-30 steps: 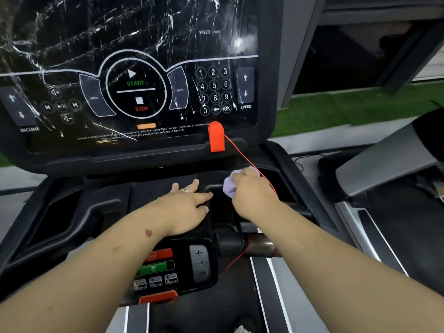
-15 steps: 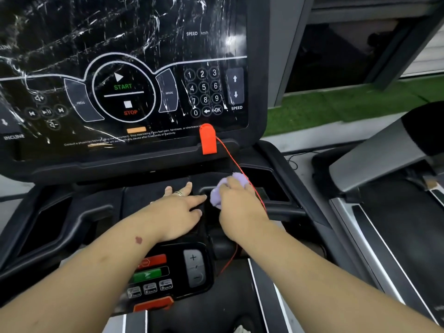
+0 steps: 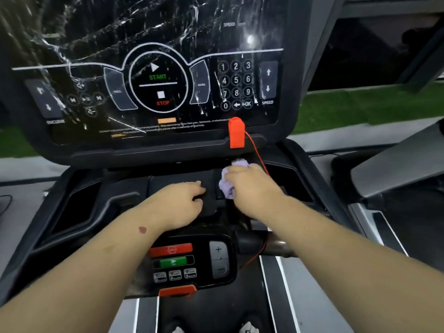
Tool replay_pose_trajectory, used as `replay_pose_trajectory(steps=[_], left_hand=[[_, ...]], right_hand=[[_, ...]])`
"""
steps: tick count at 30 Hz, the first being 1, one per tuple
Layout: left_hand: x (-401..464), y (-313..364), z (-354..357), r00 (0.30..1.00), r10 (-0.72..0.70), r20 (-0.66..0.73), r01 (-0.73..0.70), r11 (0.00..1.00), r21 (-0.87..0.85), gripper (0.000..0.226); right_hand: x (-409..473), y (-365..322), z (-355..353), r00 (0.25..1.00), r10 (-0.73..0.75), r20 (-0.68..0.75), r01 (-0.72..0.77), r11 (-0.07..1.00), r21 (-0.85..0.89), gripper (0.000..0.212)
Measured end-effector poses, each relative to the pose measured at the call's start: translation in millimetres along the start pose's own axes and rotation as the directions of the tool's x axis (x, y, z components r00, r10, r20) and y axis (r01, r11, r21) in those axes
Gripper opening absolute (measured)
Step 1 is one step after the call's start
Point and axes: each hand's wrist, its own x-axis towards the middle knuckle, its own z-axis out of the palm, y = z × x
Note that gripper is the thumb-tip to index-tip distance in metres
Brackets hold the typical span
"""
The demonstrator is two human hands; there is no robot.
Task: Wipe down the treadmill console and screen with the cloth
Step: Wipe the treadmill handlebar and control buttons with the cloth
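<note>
Right hand (image 3: 252, 188) bunched around lilac cloth (image 3: 227, 185) on console tray (image 3: 125, 191); left hand (image 3: 179, 203) resting flat beside, fingers together.

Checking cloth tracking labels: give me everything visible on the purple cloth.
The purple cloth is pale lilac, soft-looking fabric, crumpled into a small wad. The right hand grips it from above, so only its left side and a tuft at the top show. It is pressed onto the dark console shelf below the screen, just beneath the red safety key; the key's red cord runs close by its right.
</note>
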Motion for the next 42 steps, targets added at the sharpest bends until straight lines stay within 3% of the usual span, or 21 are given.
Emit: replay_pose_trajectory(steps=[2, 5, 7, 10, 13, 15, 17, 19, 22, 26, 30, 34, 36, 39, 42], left_hand=[[-3.7, -19.0, -7.6, 1.000, -0.025, 0.006, 0.025, 1.000, -0.007, 0.047], [-12.7, -47.8, -7.6, 0.997, -0.077, 0.004, 0.077, 0.997, -0.016, 0.046], [-16.3, -54.3, -6.9, 0.996, -0.069, -0.062, 0.067, 0.997, -0.036, 0.044], [-18.9, -61.5, -7.1, 0.988, -0.059, -0.140, 0.053, 0.998, -0.040, 0.041], [-21.9, -72.5, -8.7, 0.982, -0.056, -0.180, 0.056, 0.998, -0.004, 0.041], [-23.9, -81.1, -8.2, 0.978, -0.037, -0.204, 0.035, 0.999, -0.016, 0.040], [-24.9, -88.3, -6.6, 0.975, -0.020, -0.223, 0.013, 0.999, -0.032, 0.039], [-25.2, -93.4, -5.4, 0.964, -0.004, -0.267, -0.005, 0.999, -0.035, 0.039], [-23.9, -98.6, -5.5, 0.943, -0.005, -0.334, -0.001, 1.000, -0.016, 0.041], [-25.5, -101.3, -4.7, 0.937, -0.007, -0.349, -0.001, 1.000, -0.024, 0.049], [-28.6, -114.1, -4.5, 0.942, -0.010, -0.335, -0.005, 0.999, -0.045, 0.052], [-32.5, -122.3, -4.7, 0.955, 0.012, -0.298, -0.024, 0.999, -0.036, 0.056], [-33.4, -122.8, -4.7, 0.967, 0.040, -0.253, -0.048, 0.999, -0.025, 0.059], [-35.2, -124.0, -7.1, 0.979, 0.055, -0.194, -0.063, 0.997, -0.037, 0.061], [-36.9, -124.1, -6.0, 0.982, 0.070, -0.174, -0.079, 0.996, -0.043, 0.060]], right_hand=[[-0.8, 11.2, -2.4, 0.999, -0.047, -0.014, 0.047, 0.999, 0.017, 0.020], [3.9, -1.2, 1.0, 0.996, 0.086, 0.006, -0.082, 0.970, -0.227, 0.020], [20.4, -24.8, 9.5, 0.993, 0.116, 0.021, -0.107, 0.961, -0.254, 0.019], [30.2, -31.0, 6.6, 0.988, 0.071, 0.138, -0.049, 0.987, -0.152, 0.023], [23.6, -17.6, 3.8, 0.994, 0.002, 0.108, 0.005, 0.998, -0.063, 0.032], [27.7, -28.6, 9.1, 0.992, 0.026, 0.125, -0.009, 0.991, -0.136, 0.025], [37.6, -47.2, 9.2, 0.963, 0.102, 0.249, -0.024, 0.955, -0.297, 0.016], [41.3, -52.3, 8.5, 0.963, 0.089, 0.254, 0.000, 0.944, -0.329, 0.015], [39.9, -46.7, 17.2, 0.993, -0.025, 0.115, 0.045, 0.983, -0.176, 0.022], [49.9, -83.7, 28.4, 0.956, -0.174, 0.238, 0.193, 0.979, -0.059, 0.033], [43.0, -68.8, 3.4, 0.930, -0.101, 0.354, 0.106, 0.994, 0.006, 0.043], [36.9, -71.5, 6.9, 0.977, 0.018, 0.211, 0.011, 0.990, -0.139, 0.036], [48.4, -90.5, 18.8, 0.982, -0.007, 0.187, 0.032, 0.990, -0.134, 0.034], [50.2, -117.2, 11.8, 0.934, -0.034, 0.354, 0.031, 0.999, 0.014, 0.037], [26.1, -110.5, -18.0, 0.862, 0.084, 0.500, -0.170, 0.977, 0.129, 0.014]])
